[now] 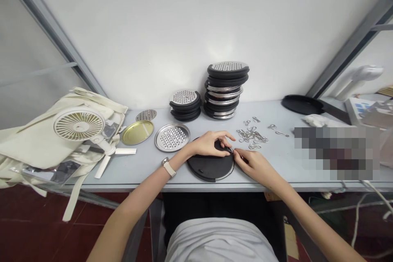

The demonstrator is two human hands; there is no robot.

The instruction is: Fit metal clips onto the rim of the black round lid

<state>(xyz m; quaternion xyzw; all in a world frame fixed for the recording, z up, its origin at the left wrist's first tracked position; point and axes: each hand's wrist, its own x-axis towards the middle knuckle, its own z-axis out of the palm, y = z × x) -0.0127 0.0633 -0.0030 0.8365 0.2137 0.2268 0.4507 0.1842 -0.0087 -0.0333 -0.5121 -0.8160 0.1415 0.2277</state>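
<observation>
Both hands' fingers (226, 152) (236, 154) pinch near the black disc's (205, 166) rim, grip unclear; uneven pressure could slip it.

Near the front of the desk (285, 157) lies the disc (208, 168). To its left, slightly behind, is the grater (172, 137), then the lid (137, 132), with the perforated plate (146, 115) behind that. The fan (79, 123) seems to lie on the bag (39, 131) at the far left. Behind the disc stand the short stack (185, 110) and, right of it, the tall stack (222, 94). Loose clips (251, 135) lie behind and right, the pan (302, 104) beyond them.
</observation>
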